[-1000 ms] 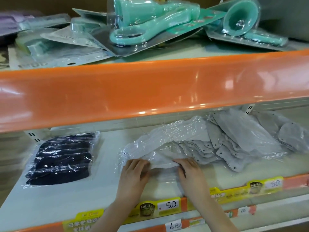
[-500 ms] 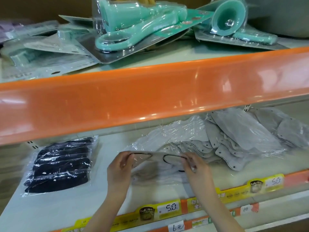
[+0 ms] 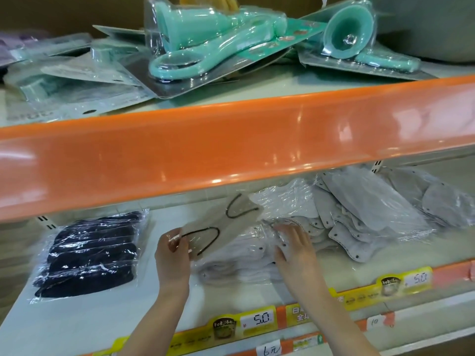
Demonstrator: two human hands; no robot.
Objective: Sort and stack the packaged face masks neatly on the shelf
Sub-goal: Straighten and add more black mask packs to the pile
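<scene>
The left hand (image 3: 172, 253) pinches a light, floppy, slippery mask pack (image 3: 221, 227) by its near edge, while the right hand (image 3: 295, 249) rests open on the white packs (image 3: 239, 263).

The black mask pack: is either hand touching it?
No. The black mask pack lies alone at the shelf's left; the left hand holds a grey mask packet.

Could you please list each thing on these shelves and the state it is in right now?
Left hand: grips one packaged mask.
Packaged mask: lifted, tilted.
Right hand: open, resting on the pale mask pile.
Pale mask pile: loose, untidy.
Grey masks: jumbled, overlapping.
Black mask pack: lying flat, wrapped.
Teal blister packs: heaped on the upper shelf.
</scene>
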